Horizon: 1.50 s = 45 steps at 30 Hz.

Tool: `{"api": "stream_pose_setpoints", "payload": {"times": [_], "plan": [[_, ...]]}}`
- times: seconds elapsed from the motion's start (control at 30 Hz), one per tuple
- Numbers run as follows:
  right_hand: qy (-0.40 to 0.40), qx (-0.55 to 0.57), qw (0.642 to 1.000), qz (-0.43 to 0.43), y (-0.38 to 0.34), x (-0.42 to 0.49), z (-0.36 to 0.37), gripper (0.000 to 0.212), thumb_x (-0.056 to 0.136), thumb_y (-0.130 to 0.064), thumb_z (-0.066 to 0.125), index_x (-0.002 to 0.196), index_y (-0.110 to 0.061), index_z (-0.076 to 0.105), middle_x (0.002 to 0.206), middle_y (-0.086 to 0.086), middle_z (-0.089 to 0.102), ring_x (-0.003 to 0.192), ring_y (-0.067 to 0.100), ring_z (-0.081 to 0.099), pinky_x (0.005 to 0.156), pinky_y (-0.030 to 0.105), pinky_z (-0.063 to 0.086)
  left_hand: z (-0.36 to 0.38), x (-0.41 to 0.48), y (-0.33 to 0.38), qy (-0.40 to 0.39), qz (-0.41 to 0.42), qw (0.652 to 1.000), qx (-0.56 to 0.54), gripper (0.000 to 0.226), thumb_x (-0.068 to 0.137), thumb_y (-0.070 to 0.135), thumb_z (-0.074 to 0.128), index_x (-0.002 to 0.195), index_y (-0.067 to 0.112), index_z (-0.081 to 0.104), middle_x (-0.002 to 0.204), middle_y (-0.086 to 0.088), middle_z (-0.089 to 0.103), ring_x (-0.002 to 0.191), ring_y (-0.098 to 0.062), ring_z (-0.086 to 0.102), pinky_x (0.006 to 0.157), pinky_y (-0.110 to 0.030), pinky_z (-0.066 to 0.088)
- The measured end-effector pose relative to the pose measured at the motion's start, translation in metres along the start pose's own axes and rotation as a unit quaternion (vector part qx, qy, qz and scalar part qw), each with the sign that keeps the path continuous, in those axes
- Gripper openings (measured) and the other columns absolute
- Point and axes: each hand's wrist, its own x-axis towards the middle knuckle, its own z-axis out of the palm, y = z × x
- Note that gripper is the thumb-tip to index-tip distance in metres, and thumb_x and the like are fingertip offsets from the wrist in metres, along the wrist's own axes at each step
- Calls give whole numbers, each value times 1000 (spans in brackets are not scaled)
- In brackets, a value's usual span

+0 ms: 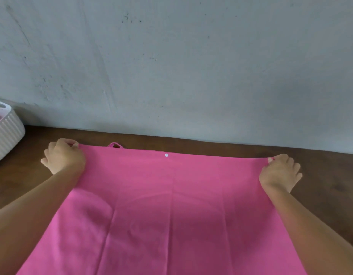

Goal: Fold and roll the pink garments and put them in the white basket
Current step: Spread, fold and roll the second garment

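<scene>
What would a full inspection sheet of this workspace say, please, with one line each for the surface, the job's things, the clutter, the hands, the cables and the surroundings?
Surface: dark brown wooden table, its far edge against the wall.
Job's things: pink garment spread flat on the table, with faint creases, a small loop and a white dot at its far edge; white basket at the far left, partly out of view, with something pink inside.
Clutter: nothing seen.
Hands: left hand pinches the garment's far left corner; right hand pinches its far right corner.
Cables: nothing seen.
Surroundings: grey-blue wall with dark marks, behind the table.
</scene>
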Motion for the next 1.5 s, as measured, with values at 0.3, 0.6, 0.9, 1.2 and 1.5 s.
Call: {"api": "stream_pose_setpoints", "payload": {"times": [0.3,0.6,0.9,1.2,1.5], "plan": [[-7,-5,1000,-4,-21,37,24,22,100,-13,49,115,3,52,121,26,55,113,41,45,95,51,33,22,30,21,10,9,1000,17,23,96,16,53,110,12,70,125,-24,57,120,-43,49,104,-51,31],[-5,-5,1000,-1,-27,50,34,26,100,-14,48,118,5,50,123,27,54,116,42,44,95,51,33,36,46,33,17,26,999,-8,24,91,14,54,107,13,72,119,-25,61,116,-45,51,102,-51,34],[-36,8,999,10,-29,56,34,32,100,-14,49,124,7,49,129,28,51,120,44,43,99,52,34,26,47,36,-20,10,999,-35,23,95,26,59,113,16,72,122,-20,66,120,-42,54,103,-48,36],[-68,38,996,-44,-28,32,2,40,98,-18,55,128,5,45,131,28,47,118,47,47,94,55,42,-5,-9,53,-68,78,993,50,38,95,26,61,129,11,58,133,-20,53,126,-41,46,106,-52,34],[-196,-55,967,-154,5,-18,-22,73,103,-57,27,154,-5,30,163,11,29,152,27,22,120,47,22,-15,-160,71,-158,253,954,14,36,95,29,64,128,15,57,134,-8,54,125,-31,50,104,-50,35]]}}
